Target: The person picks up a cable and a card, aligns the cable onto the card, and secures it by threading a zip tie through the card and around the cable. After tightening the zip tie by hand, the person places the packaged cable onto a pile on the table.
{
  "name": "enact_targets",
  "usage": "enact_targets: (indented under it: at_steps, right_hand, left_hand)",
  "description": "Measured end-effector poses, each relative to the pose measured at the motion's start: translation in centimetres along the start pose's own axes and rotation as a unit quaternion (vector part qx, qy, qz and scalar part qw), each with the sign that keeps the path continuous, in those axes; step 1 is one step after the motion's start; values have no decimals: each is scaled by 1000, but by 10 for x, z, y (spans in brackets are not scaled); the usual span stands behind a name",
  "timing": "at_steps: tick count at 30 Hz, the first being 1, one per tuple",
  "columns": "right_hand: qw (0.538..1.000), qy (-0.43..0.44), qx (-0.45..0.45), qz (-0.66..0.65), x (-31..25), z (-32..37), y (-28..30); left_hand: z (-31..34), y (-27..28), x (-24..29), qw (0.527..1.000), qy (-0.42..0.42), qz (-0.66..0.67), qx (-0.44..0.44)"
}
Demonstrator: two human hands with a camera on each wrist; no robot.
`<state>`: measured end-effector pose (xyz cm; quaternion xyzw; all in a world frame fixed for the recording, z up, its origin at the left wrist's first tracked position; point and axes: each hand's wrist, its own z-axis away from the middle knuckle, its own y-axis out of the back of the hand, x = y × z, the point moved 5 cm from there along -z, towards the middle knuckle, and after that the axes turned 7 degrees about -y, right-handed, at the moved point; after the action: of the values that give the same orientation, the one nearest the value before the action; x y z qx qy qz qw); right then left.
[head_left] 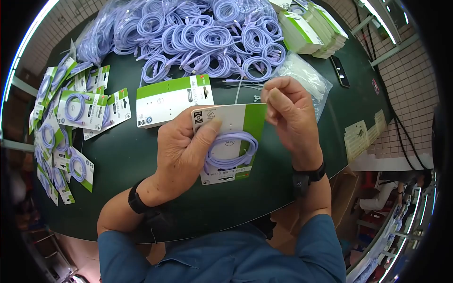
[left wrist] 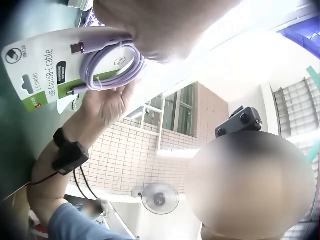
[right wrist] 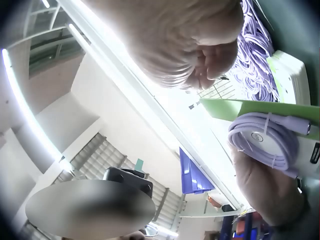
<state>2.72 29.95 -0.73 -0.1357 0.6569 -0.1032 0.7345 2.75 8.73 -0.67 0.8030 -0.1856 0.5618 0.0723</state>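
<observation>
My left hand [head_left: 181, 148] grips the left edge of a white and green cardboard card [head_left: 226, 118], its thumb lying on the front. A coiled light-purple USB-C cable [head_left: 232, 162] lies against the card, bound by thin ties. In the left wrist view the cable [left wrist: 90, 67] shows one metal plug beside the printed text. Just beyond the card's upper right corner is my right hand [head_left: 295, 115], fingers curled and thumb brought against them. I cannot tell whether something thin is between those fingertips. In the right wrist view its curled fingers [right wrist: 210, 65] hang above the card's green edge.
A stack of white and green cards [head_left: 163, 101] lies behind the held card. Coiled purple cables [head_left: 198, 37] heap up at the back. Carded cables [head_left: 75, 111] pile at left. More card stacks [head_left: 302, 35], a bag of white cable ties [head_left: 306, 80] and a phone [head_left: 339, 71] stand right.
</observation>
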Motion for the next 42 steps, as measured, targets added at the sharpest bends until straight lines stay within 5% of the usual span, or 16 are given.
enact_targets:
  at_steps: [2,3,4,6,7,10,14,28,42]
  right_hand:
    - [989,132,44,55,-14,6,8]
    - [989,132,37,57,-15,5,4]
    - [957,224,12,184,-23,9,-8]
    - [820,391,-36,417,-28,23,-36]
    - [819,391,-39,418,-25,23,-41]
    - [683,462,-39,564,-9,29,-62]
    - [655,474,-4,588,-3,28,-61]
    - [679,484,7,552,8,21,-60]
    - [725,505,-56,465,4,40,-68]
  left_hand:
    - [-6,7,-9,998,39,45,12]
    - [-8,10,-14,996,58,68,18]
    - [-9,12,-16,996,55,68,24]
    - [-11,14,-23,995,66,73,33]
    - [-12,15,-26,994,72,76,36]
    - [-12,16,-28,996,66,54,38]
    - [-10,14,-30,995,68,57,38]
    - [-4,14,-20,999,32,-1,-35]
    - [-9,20,-20,998,18,60,21]
